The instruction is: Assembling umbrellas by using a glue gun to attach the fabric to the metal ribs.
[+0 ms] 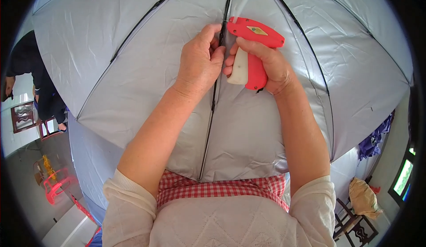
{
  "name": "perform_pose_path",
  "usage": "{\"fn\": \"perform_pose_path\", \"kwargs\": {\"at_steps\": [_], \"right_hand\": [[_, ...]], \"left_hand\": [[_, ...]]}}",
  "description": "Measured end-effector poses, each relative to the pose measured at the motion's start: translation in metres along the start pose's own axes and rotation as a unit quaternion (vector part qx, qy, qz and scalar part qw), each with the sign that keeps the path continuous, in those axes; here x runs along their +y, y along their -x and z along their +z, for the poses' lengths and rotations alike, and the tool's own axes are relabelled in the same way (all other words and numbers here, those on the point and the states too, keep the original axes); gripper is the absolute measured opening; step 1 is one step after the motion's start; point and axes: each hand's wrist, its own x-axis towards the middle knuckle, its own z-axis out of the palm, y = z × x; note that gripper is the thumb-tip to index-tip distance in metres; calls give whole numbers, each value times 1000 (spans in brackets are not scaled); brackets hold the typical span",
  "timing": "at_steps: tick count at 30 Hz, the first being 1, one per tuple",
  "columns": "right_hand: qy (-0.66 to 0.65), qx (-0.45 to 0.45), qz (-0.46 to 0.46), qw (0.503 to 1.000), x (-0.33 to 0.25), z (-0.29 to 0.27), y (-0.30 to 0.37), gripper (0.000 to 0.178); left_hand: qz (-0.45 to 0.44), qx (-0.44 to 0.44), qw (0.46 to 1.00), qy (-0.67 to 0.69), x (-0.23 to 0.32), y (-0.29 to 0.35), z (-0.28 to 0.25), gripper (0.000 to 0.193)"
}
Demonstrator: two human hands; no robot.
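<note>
Left grip [198, 61] pinches the black rib [214, 94] of a silver umbrella [148, 76] (best held steady) as the right grip [271, 64] clasps a red-and-white tagging gun [256, 31], ideally aimed squarely.

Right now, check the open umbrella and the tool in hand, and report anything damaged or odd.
One small oddity: a short dark mark on the silver umbrella, toward its right edge, against plain cloth; I can't tell whether it's thread or a tear. The red-and-white tool in the right hand shows no visible damage.
</note>
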Motion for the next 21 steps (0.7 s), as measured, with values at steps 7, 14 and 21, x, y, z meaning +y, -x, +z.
{"fn": "perform_pose_path", "kwargs": {"at_steps": [7, 14, 21], "right_hand": [[117, 25, -9, 993, -4, 5, 4, 29], [-100, 67, -6, 993, 40, 3, 65, 32], [-93, 129, 96, 983, 128, 53, 118, 27]], "left_hand": [[-9, 12, 999, -49, 0, 5, -5, 31], [-60, -155, 930, -328, -3, 81, -14, 17], [-30, -38, 962, -267, -24, 104, -14, 12]]}}
